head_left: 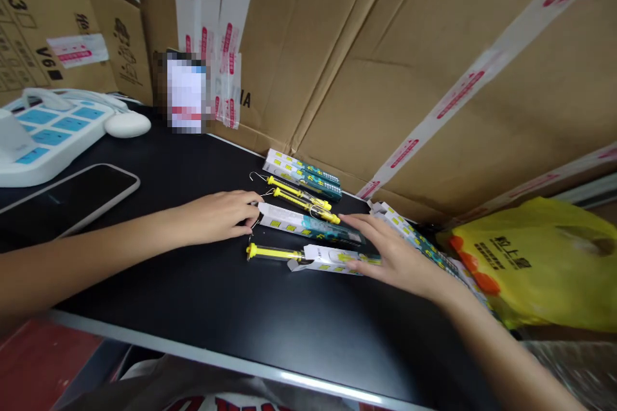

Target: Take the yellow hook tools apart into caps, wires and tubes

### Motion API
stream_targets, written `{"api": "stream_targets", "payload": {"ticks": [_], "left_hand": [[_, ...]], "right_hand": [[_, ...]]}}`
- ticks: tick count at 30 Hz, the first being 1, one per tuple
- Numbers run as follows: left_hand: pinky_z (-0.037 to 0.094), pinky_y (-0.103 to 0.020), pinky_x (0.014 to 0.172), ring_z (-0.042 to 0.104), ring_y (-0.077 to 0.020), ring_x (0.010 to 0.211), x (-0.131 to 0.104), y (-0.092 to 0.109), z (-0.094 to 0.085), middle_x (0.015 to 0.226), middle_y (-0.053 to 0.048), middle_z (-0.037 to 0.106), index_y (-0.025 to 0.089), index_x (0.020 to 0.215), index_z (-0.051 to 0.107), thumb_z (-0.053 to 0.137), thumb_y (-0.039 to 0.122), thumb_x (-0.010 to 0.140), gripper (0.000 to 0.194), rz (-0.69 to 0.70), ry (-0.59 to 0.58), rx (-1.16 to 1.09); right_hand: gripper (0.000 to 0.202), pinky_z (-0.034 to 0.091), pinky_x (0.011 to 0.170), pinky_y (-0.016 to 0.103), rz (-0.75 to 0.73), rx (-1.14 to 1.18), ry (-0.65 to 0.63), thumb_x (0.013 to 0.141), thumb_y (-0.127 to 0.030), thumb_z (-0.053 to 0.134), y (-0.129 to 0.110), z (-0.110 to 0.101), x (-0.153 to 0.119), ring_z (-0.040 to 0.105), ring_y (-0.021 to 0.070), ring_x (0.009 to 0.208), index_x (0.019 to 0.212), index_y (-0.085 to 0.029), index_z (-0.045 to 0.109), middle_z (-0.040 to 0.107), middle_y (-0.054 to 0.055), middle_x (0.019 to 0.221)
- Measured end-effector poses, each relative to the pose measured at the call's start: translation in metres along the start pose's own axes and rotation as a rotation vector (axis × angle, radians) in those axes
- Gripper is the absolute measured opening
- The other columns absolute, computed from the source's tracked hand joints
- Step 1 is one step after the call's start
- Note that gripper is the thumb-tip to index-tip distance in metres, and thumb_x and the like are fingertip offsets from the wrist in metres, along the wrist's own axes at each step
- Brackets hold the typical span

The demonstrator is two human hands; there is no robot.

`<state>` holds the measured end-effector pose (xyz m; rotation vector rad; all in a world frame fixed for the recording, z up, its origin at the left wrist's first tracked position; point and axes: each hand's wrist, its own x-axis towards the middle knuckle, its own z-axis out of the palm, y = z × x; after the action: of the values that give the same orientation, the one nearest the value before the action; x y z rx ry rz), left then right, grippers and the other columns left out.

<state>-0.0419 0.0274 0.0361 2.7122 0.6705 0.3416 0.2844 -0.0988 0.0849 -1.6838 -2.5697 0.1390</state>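
Observation:
My left hand [224, 215] has its fingers curled round the left end of a narrow white-and-teal box [289, 218]; the fingertips are partly hidden. My right hand [393, 250] has its fingers apart over the right ends of this box and of an open box [325, 258] in front, its thumb touching the front box. From that open end sticks a yellow spring scale [274, 252] with a clear tube. Two more yellow spring scales [306, 202] with wire hooks lie side by side just behind. Beyond them stand closed boxes [301, 173] of the same print.
More printed boxes [414, 237] lie right, partly behind my right arm, beside a yellow plastic bag [544, 263]. A phone [72, 199] and a white power strip [58, 135] are on the left. Taped cardboard [328, 45] walls the back of the black table [193, 295]. A blurred screen [186, 93] leans there.

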Motion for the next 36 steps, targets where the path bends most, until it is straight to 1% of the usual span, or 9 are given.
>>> {"api": "stream_targets", "payload": {"ticks": [5, 12, 17, 21, 25, 28, 30, 33, 36], "left_hand": [[0.043, -0.029, 0.082, 0.057, -0.0182, 0.099, 0.007, 0.006, 0.011, 0.127, -0.001, 0.048, 0.021, 0.087, 0.057, 0.049, 0.035, 0.088, 0.015, -0.013, -0.006, 0.016], [0.043, -0.031, 0.09, 0.057, -0.0187, 0.105, 0.006, 0.009, 0.01, 0.132, -0.003, 0.046, 0.019, 0.08, 0.058, 0.049, 0.029, 0.087, 0.015, 0.01, 0.034, -0.027], [0.042, -0.032, 0.094, 0.053, -0.0196, 0.113, 0.009, 0.005, 0.004, 0.137, -0.002, 0.043, 0.02, 0.077, 0.058, 0.052, 0.024, 0.081, 0.008, 0.071, -0.036, -0.07], [0.04, -0.037, 0.099, 0.046, -0.0233, 0.123, 0.006, 0.0, -0.008, 0.139, -0.003, 0.043, 0.019, 0.074, 0.056, 0.052, 0.025, 0.08, 0.01, 0.076, -0.065, -0.023], [0.042, -0.038, 0.1, 0.047, -0.0222, 0.123, 0.002, 0.022, -0.007, 0.144, -0.005, 0.036, 0.024, 0.115, 0.05, 0.045, 0.036, 0.088, 0.03, -0.01, 0.002, -0.007], [0.036, -0.04, 0.106, 0.038, -0.0257, 0.13, 0.007, 0.044, 0.013, 0.146, -0.004, 0.034, 0.025, 0.111, 0.054, 0.057, 0.046, 0.082, 0.036, 0.15, 0.0, 0.064], [0.034, -0.042, 0.108, 0.039, -0.0245, 0.13, 0.014, 0.049, 0.027, 0.141, -0.002, 0.043, 0.027, 0.114, 0.055, 0.054, 0.037, 0.087, 0.029, 0.201, 0.008, 0.105], [0.042, -0.036, 0.102, 0.05, -0.0205, 0.121, 0.02, 0.035, 0.035, 0.136, -0.004, 0.049, 0.024, 0.12, 0.053, 0.045, 0.032, 0.092, 0.031, 0.145, 0.031, 0.077], [0.043, -0.039, 0.101, 0.052, -0.0212, 0.118, 0.017, 0.005, 0.026, 0.132, -0.005, 0.053, 0.023, 0.123, 0.052, 0.04, 0.037, 0.093, 0.035, 0.076, 0.079, 0.072]], "right_hand": [[0.038, 0.045, 0.091, 0.048, -0.041, -0.087, 0.027, 0.092, -0.036, 0.041, -0.022, 0.016, 0.035, 0.055, 0.0284, 0.108, 0.129, -0.024, 0.048, 0.056, 0.012, 0.123], [0.039, 0.041, 0.099, 0.039, -0.134, 0.299, -0.113, 0.094, -0.038, 0.038, 0.014, 0.007, 0.048, 0.052, 0.0204, 0.116, 0.13, -0.025, 0.05, 0.056, 0.006, 0.127], [0.044, 0.042, 0.098, 0.037, -0.027, 0.452, -0.286, 0.094, -0.047, 0.034, 0.045, 0.004, 0.032, 0.056, 0.0191, 0.112, 0.122, -0.022, 0.058, 0.06, 0.005, 0.122], [0.045, 0.043, 0.095, 0.041, 0.001, 0.276, -0.165, 0.094, -0.046, 0.033, 0.064, 0.004, 0.01, 0.057, 0.0206, 0.103, 0.113, -0.02, 0.064, 0.061, 0.008, 0.11], [0.052, 0.039, 0.098, 0.047, 0.072, 0.111, 0.081, 0.089, -0.05, 0.043, 0.046, 0.002, -0.008, 0.051, 0.0261, 0.112, 0.135, -0.025, 0.045, 0.053, 0.011, 0.123], [0.083, 0.039, 0.096, 0.048, -0.075, 0.059, 0.03, 0.071, -0.06, 0.064, 0.02, 0.009, -0.011, 0.047, 0.0309, 0.116, 0.141, -0.026, 0.034, 0.048, 0.013, 0.131], [0.074, 0.043, 0.091, 0.045, -0.06, 0.054, 0.025, 0.076, -0.055, 0.062, 0.012, 0.018, -0.014, 0.051, 0.029, 0.11, 0.14, -0.027, 0.036, 0.052, 0.012, 0.125], [0.072, 0.045, 0.09, 0.042, -0.001, 0.104, 0.043, 0.076, -0.052, 0.063, 0.025, 0.026, -0.032, 0.054, 0.0271, 0.106, 0.138, -0.027, 0.038, 0.055, 0.011, 0.119], [0.072, 0.046, 0.091, 0.044, 0.139, 0.093, 0.051, 0.072, -0.051, 0.067, 0.058, 0.025, -0.069, 0.055, 0.0286, 0.107, 0.135, -0.025, 0.043, 0.056, 0.012, 0.121]]}}
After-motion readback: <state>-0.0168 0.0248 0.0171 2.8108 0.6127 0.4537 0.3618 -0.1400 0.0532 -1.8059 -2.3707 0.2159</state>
